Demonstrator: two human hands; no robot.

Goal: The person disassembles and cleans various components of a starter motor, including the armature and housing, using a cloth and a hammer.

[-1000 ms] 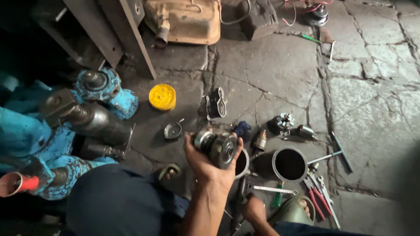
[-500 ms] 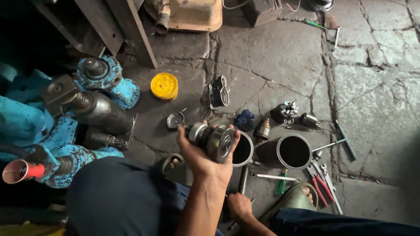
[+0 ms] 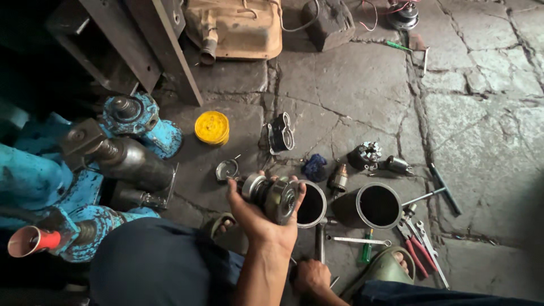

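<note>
Left hand point(image 3: 258, 218), forearm reaching up from the bottom edge, wrapped from below around a round metal motor part point(image 3: 272, 195), fingers curled over its rim, holding it above the stone floor point(image 3: 351, 96) just left of an open metal cylinder point(image 3: 311, 205). Right hand point(image 3: 310, 277) low by the bottom edge, knuckles up, pressed on the floor beside a metal rod point(image 3: 321, 242); grip not discernible. Farther out: second cylinder point(image 3: 378, 205), red-handled pliers point(image 3: 416, 249), yellow lid point(image 3: 212, 127), blue machine point(image 3: 34, 175) at left.

A repair workshop: cracked, grimy stone floor point(image 3: 351, 96) strewn with dark metal cylinder housings point(image 3: 378, 205), red-handled pliers point(image 3: 412, 242), beside a chipped blue cast-iron machine point(image 3: 85, 170).
</note>
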